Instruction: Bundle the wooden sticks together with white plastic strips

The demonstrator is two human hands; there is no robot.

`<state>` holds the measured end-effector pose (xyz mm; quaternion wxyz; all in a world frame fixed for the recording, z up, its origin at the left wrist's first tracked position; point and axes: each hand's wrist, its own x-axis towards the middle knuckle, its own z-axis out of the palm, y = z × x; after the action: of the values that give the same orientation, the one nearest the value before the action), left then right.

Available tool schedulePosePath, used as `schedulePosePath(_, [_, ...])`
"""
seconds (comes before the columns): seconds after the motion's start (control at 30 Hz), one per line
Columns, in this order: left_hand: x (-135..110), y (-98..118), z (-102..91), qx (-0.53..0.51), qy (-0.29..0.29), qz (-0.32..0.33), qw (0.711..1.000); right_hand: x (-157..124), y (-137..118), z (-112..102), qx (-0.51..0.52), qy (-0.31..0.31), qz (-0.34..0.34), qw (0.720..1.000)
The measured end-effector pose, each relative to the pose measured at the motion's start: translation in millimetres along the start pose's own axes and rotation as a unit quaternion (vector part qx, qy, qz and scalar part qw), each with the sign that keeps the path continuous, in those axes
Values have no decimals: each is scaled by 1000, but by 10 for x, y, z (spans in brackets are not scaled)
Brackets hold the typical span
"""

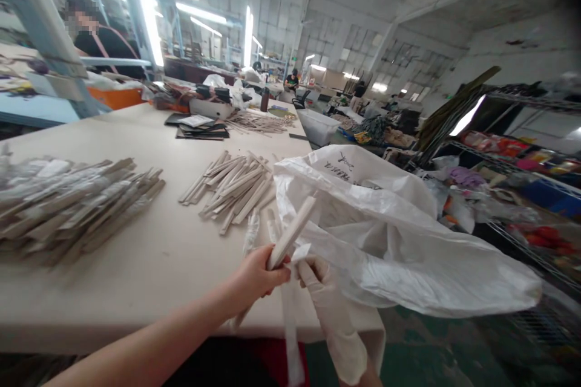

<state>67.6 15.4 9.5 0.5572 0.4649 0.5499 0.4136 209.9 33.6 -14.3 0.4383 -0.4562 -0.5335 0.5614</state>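
Note:
My left hand (256, 278) is closed around a long flat pale stick (293, 233) that points up and to the right. My right hand (324, 296), in a thin whitish glove, pinches the open end of a clear narrow plastic sleeve (290, 326) at the stick's lower end. Both hands hover over the near edge of the beige table (149, 254). A loose pile of similar sticks (233, 184) lies just beyond the hands. A heap of sticks wrapped in plastic sleeves (68, 205) lies at the left.
A big white plastic sack (385, 236) spills over the table's right corner. Black trays (200, 127), more sticks (256, 123) and boxes sit at the far end. A person in a dark top (100, 36) is at the back left. Wire racks with goods (512, 181) line the right.

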Motion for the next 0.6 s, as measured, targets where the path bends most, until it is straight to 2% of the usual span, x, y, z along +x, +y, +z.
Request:
schedulePosePath(0.03, [-6, -4, -12, 12, 29, 6, 999, -23, 38, 36, 22, -9, 13, 1000])
schedulePosePath(0.1, [-2, -7, -55, 35, 80, 28, 996, -108, 121, 114, 65, -68, 78, 993])
schedulePosePath(0.17, [18, 1, -107, 55, 105, 49, 992, -241, 198, 198, 98, -152, 157, 971])
schedulePosePath(0.23, [43, 16, -147, 69, 116, 64, 989, -388, 249, 278, 134, -196, 202, 950])
schedulePosePath(0.43, [134, 59, -142, 69, 119, 74, 988, -653, 280, 443, 156, -229, 255, 927])
schedulePosePath(0.53, [197, 81, -142, 59, 102, 81, 990, -641, 319, 469, 144, -198, 277, 929])
schedulePosePath(0.6, [211, 90, -179, 47, 77, 92, 992, -563, 340, 440, 150, -155, 243, 946])
